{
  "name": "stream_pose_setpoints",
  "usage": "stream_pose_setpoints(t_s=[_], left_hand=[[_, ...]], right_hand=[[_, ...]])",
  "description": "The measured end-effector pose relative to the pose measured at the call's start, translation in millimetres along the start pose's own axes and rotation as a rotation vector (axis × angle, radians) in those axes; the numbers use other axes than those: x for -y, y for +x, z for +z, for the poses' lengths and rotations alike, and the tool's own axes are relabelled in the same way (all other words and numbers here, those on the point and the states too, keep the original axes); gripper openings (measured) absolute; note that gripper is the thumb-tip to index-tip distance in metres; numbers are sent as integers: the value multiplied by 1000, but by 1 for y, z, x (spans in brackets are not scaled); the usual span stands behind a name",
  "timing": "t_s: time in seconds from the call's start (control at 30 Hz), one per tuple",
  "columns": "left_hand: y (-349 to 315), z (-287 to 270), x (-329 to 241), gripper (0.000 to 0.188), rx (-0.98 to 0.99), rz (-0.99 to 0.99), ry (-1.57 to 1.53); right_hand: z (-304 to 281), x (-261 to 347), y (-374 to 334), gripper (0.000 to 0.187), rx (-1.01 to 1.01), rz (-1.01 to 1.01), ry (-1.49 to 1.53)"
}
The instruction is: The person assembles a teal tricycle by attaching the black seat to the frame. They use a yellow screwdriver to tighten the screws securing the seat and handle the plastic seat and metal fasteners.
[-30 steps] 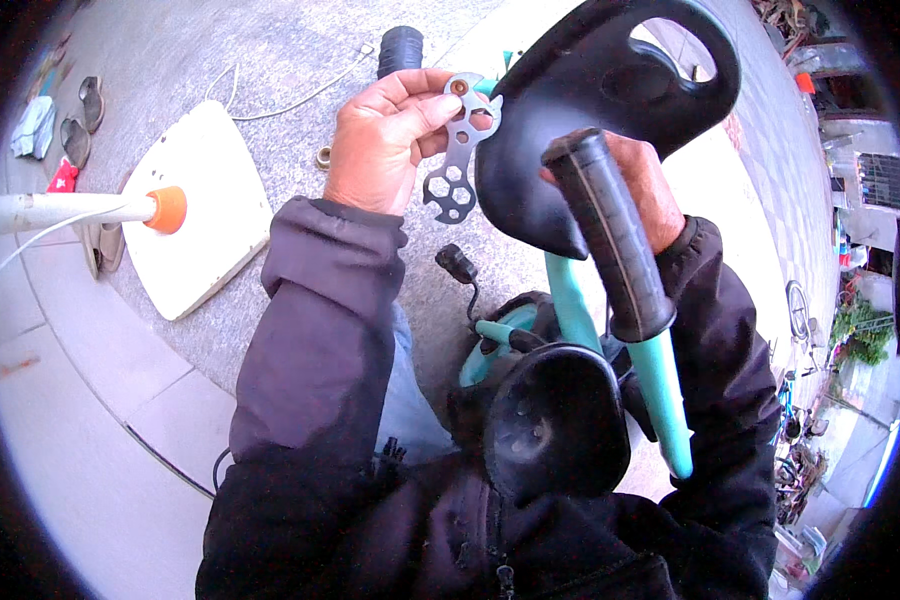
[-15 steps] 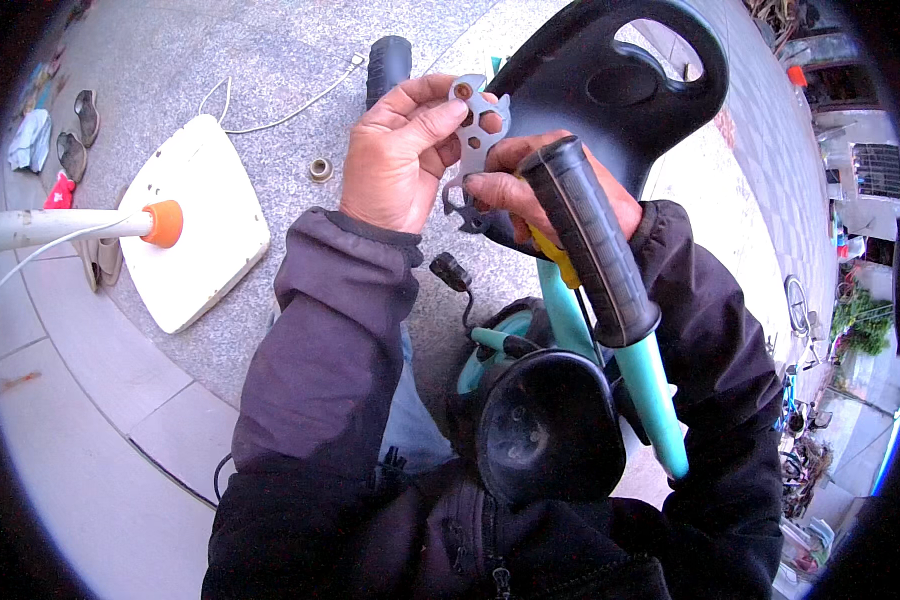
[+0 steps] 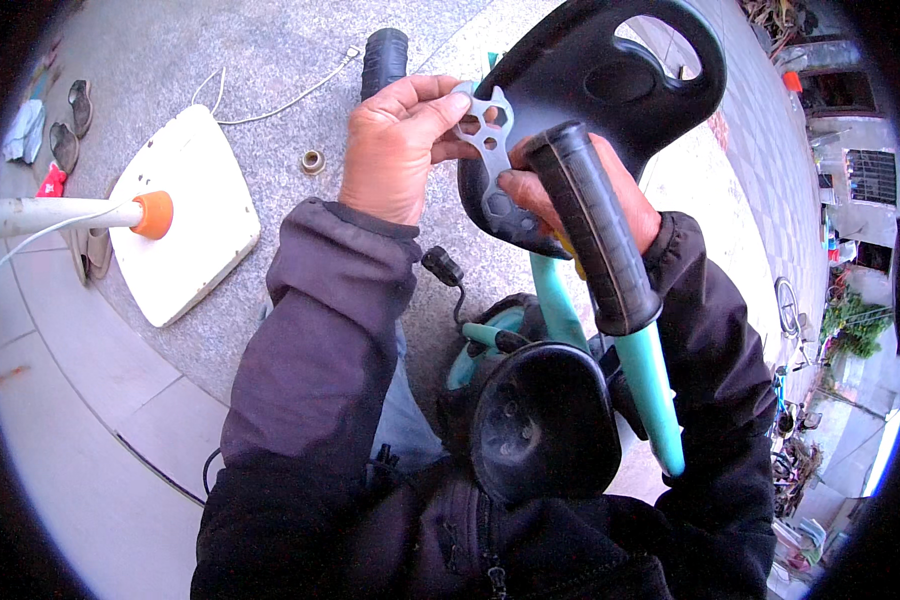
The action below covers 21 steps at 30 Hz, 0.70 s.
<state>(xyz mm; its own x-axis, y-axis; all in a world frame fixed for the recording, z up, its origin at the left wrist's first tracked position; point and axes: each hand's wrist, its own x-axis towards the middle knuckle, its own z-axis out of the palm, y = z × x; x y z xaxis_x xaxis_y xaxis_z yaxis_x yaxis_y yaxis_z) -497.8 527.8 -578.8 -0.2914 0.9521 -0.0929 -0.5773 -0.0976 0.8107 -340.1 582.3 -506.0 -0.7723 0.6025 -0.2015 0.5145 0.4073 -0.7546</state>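
A flat grey multi-hole spanner (image 3: 492,152) with hexagonal cut-outs is held up between my hands, over the black plastic seat (image 3: 610,75). My left hand (image 3: 390,150) pinches its upper end between thumb and fingers. The thumb of my right hand (image 3: 625,190) presses on the spanner's edge lower down. A black ribbed handlebar grip (image 3: 592,235) hides much of that hand. Under the right hand a bit of something yellow (image 3: 572,250) shows, too covered to name. The grip sits on a teal tube (image 3: 652,400) of what looks like a child's tricycle.
A black rounded plastic part (image 3: 545,420) and a wheel (image 3: 462,365) lie close to my body. Another black grip (image 3: 384,62) is beyond my left hand. On the ground are a metal ring (image 3: 312,162), a white fan base (image 3: 185,225) with an orange collar, and shoes (image 3: 65,147).
The spanner has turned between my fingers, its lower end swinging to the right. My right hand has shifted slightly right and down; the left still pinches the upper end.
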Motion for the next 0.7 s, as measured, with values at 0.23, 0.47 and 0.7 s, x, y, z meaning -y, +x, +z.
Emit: stream_pose_setpoints(t_s=[0.23,0.47,0.7], left_hand=[[1,-9,1,19,53,-67,-170],[2,-13,-4,30,284,-10,-235],[-3,-12,-5,21,179,-111,-218]], right_hand=[[-9,6,-4,23,44,39,243],[-19,0,-2,25,124,127,319],[-23,-9,-4,26,106,104,329]])
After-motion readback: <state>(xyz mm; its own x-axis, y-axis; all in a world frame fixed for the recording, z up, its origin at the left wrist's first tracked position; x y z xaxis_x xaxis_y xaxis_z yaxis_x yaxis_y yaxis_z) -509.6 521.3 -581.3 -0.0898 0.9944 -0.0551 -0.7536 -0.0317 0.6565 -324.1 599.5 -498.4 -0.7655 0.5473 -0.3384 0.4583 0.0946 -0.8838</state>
